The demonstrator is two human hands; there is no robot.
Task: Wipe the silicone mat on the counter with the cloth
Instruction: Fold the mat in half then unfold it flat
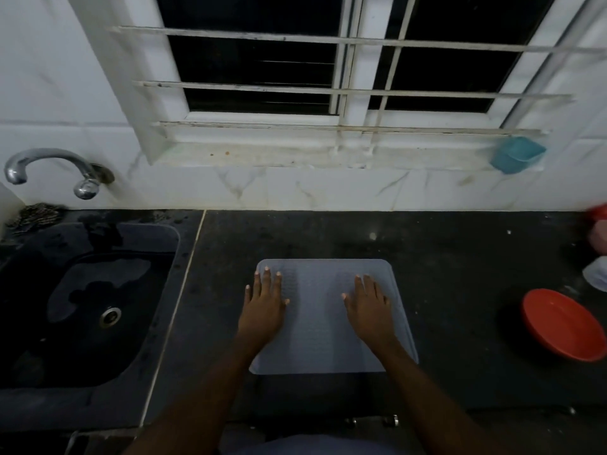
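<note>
both hands, left hand [262,307] and right hand [369,305], lay flat on the silicone mat [323,323] on the dark surface [443,290], fingers [267,277] spread open, gripping nothing.

Left hand [262,307] and right hand [369,307] lie flat, apparently pressing down.

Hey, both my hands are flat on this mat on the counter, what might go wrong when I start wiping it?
No cloth is in view, so wiping can't start yet. The left hand and right hand only press the mat; it may slide on the dark counter. A wide stroke might knock the red bowl.
</note>
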